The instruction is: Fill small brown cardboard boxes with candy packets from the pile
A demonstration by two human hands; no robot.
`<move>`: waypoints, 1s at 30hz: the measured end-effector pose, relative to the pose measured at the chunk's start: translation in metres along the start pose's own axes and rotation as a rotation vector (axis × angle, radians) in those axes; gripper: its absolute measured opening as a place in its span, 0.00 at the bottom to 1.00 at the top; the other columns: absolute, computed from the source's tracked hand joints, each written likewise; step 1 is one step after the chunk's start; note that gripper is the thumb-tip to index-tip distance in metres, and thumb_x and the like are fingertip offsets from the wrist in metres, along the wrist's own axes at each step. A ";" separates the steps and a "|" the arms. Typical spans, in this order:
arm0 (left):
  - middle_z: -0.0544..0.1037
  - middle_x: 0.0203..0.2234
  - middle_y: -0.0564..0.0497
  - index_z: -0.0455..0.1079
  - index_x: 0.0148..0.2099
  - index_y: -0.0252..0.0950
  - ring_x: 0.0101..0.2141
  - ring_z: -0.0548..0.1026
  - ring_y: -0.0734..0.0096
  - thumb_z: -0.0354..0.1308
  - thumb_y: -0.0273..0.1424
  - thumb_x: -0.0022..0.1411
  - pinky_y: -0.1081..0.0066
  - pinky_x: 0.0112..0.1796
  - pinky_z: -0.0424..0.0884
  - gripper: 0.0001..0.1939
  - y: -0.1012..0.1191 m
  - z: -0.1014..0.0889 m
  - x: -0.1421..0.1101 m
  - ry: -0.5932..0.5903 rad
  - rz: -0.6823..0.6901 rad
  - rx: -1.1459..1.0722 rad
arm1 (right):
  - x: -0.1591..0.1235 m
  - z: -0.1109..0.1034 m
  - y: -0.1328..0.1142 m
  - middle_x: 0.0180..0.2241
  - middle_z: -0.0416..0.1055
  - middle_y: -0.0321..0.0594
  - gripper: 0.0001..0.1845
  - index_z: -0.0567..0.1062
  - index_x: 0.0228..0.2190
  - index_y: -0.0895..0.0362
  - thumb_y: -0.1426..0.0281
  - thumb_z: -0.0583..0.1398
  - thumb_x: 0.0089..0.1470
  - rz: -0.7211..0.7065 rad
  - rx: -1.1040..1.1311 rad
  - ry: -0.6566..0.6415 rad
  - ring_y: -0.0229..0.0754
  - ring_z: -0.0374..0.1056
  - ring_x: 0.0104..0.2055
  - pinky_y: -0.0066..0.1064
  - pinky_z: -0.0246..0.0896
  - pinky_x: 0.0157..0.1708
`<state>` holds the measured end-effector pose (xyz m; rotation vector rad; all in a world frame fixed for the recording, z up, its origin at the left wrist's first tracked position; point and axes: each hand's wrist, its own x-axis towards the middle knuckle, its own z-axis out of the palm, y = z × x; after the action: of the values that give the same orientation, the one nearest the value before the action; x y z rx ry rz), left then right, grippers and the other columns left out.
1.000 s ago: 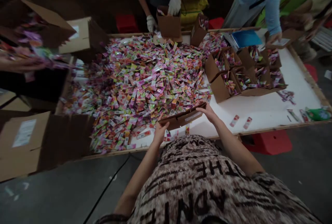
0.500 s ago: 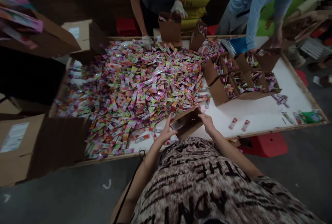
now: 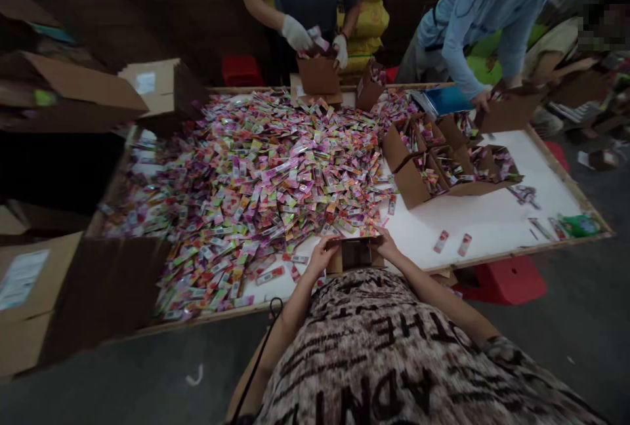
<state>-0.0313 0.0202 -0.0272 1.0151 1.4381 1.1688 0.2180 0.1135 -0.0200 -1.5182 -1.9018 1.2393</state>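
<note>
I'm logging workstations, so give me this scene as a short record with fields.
Left hand: holding the left side of a small cardboard box
Right hand: holding its right side
Pile: many small colourful packets
Grouped boxes: open, containing packets, on the right of the white tabletop
Across: a co-worker's white-gloved hands at another box

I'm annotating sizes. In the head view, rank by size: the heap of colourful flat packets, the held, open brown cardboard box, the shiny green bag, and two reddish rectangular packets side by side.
1. Heap of packets
2. Brown cardboard box
3. Green bag
4. Two reddish packets: too alike to rank
</note>
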 end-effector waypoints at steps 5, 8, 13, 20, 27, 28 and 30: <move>0.78 0.49 0.44 0.82 0.47 0.39 0.53 0.75 0.59 0.58 0.26 0.58 0.55 0.58 0.67 0.17 -0.006 -0.018 -0.024 -0.038 0.050 0.076 | -0.030 -0.033 0.000 0.61 0.68 0.49 0.31 0.75 0.57 0.51 0.55 0.68 0.53 -0.224 0.011 -0.235 0.54 0.63 0.65 0.51 0.59 0.64; 0.75 0.56 0.43 0.81 0.51 0.41 0.57 0.72 0.58 0.56 0.24 0.58 0.53 0.60 0.66 0.21 0.000 -0.030 -0.030 -0.148 0.049 0.243 | -0.040 -0.047 0.002 0.65 0.64 0.49 0.35 0.75 0.59 0.50 0.51 0.68 0.53 -0.301 -0.098 -0.360 0.55 0.61 0.67 0.50 0.58 0.66; 0.66 0.66 0.42 0.72 0.63 0.45 0.67 0.59 0.47 0.58 0.32 0.64 0.36 0.64 0.50 0.25 0.036 -0.043 -0.034 -0.430 0.091 0.722 | -0.033 -0.030 -0.001 0.58 0.71 0.52 0.23 0.79 0.52 0.52 0.59 0.67 0.58 -0.465 -0.273 -0.200 0.55 0.65 0.63 0.53 0.64 0.62; 0.77 0.41 0.43 0.76 0.42 0.36 0.48 0.69 0.54 0.63 0.37 0.65 0.50 0.54 0.60 0.10 0.052 0.014 -0.023 -0.360 0.315 1.044 | -0.034 0.005 0.005 0.49 0.76 0.49 0.13 0.82 0.46 0.53 0.72 0.58 0.64 -0.747 -0.388 -0.196 0.50 0.69 0.56 0.52 0.68 0.56; 0.75 0.51 0.38 0.76 0.54 0.37 0.56 0.66 0.49 0.59 0.42 0.67 0.47 0.57 0.55 0.19 0.038 0.031 -0.022 -0.388 0.343 1.098 | -0.041 0.012 0.003 0.52 0.75 0.54 0.17 0.80 0.50 0.57 0.73 0.60 0.60 -0.689 -0.436 -0.227 0.53 0.66 0.58 0.55 0.65 0.58; 0.71 0.58 0.37 0.72 0.61 0.39 0.60 0.63 0.46 0.63 0.45 0.63 0.45 0.59 0.52 0.28 0.039 0.031 -0.024 -0.401 0.351 1.093 | -0.038 0.010 -0.001 0.51 0.76 0.53 0.16 0.81 0.48 0.56 0.73 0.60 0.60 -0.674 -0.397 -0.234 0.52 0.67 0.57 0.54 0.66 0.57; 0.59 0.68 0.35 0.56 0.73 0.44 0.66 0.55 0.37 0.69 0.49 0.55 0.39 0.62 0.47 0.48 0.040 0.033 -0.024 -0.435 0.366 1.096 | -0.024 0.002 -0.007 0.45 0.79 0.49 0.12 0.84 0.40 0.54 0.70 0.60 0.59 -0.598 -0.249 -0.267 0.50 0.71 0.52 0.50 0.68 0.55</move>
<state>0.0066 0.0095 0.0152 2.1905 1.5410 0.2411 0.2205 0.0906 -0.0104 -0.7926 -2.5072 0.9841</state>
